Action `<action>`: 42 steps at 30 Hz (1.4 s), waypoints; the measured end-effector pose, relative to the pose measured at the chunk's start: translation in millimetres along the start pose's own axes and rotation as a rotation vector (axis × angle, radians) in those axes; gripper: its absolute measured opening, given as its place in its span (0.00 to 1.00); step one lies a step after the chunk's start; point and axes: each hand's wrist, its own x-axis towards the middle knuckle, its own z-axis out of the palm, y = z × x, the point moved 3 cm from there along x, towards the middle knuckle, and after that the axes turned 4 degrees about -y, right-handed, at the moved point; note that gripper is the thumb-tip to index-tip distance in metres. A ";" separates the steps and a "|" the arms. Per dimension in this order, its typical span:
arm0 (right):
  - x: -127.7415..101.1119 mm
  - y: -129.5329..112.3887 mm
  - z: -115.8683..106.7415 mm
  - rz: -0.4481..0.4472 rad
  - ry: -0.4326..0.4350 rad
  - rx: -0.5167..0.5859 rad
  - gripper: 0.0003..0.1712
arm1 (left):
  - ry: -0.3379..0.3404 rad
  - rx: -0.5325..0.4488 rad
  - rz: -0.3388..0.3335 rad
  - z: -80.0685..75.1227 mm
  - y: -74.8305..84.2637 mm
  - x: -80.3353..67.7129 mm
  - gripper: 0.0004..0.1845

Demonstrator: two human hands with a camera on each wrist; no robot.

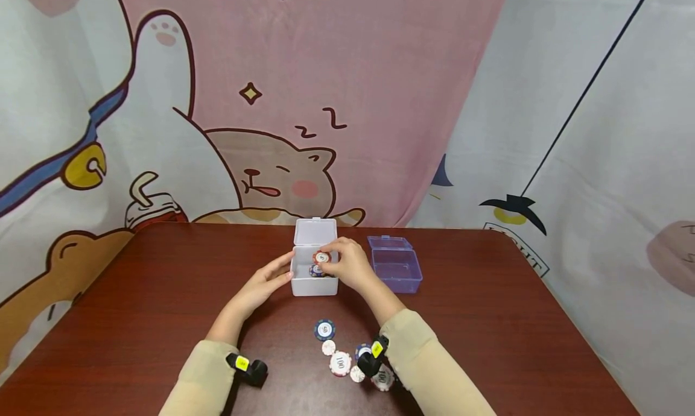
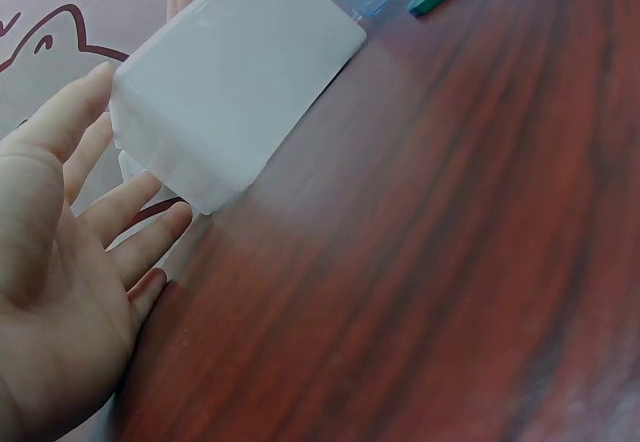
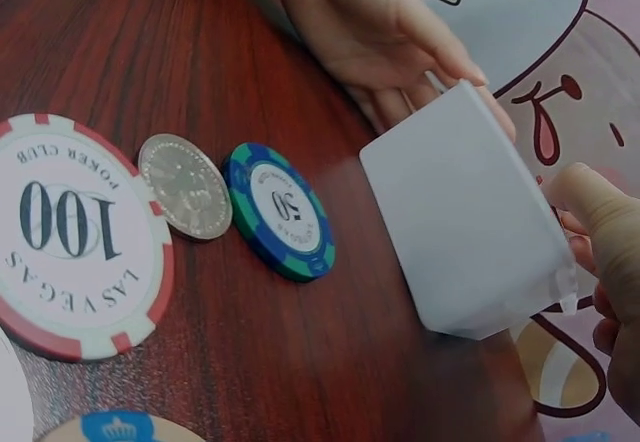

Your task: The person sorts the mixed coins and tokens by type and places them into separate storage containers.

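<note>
An opened white plastic box (image 1: 315, 287) stands near the table's far edge, its lid tipped back. My left hand (image 1: 259, 290) rests its nearly straight fingertips against the box's left side; the left wrist view shows its palm facing the box wall. Over the box's right rim reaches my right hand (image 1: 352, 265), thumb and fingers pinching a red-edged poker chip (image 1: 322, 257) inside the opening. Just below that chip, a blue poker chip (image 1: 315, 271) shows in the box, partly covered by the right thumb. In the right wrist view the box wall hides most of the right fingers.
To the right stands an opened, see-through purple box (image 1: 396, 272). On the table in front lie a blue-green 50 chip (image 1: 324, 330), a silver coin (image 3: 187, 184), a red-and-white 100 chip (image 1: 340, 363) and several more chips and coins, some under the right wrist. A patterned cloth hangs behind.
</note>
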 end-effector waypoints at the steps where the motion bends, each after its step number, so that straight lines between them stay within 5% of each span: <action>1: 0.1 0.8 1.0 0.006 -0.004 0.000 0.18 | -0.001 -0.002 0.000 -0.1 0.1 -0.2 0.29; 22: -0.9 1.2 6.6 0.106 -0.045 -0.032 0.21 | -0.010 -0.009 0.023 -0.7 -1.0 0.7 0.29; 34: -18.3 -9.7 -1.9 0.083 0.018 0.087 0.22 | -0.008 -0.014 0.027 -0.7 -0.8 0.8 0.30; 42: -35.4 -22.8 -7.5 0.038 0.064 0.043 0.24 | 0.002 -0.016 0.027 -0.4 -0.5 0.9 0.30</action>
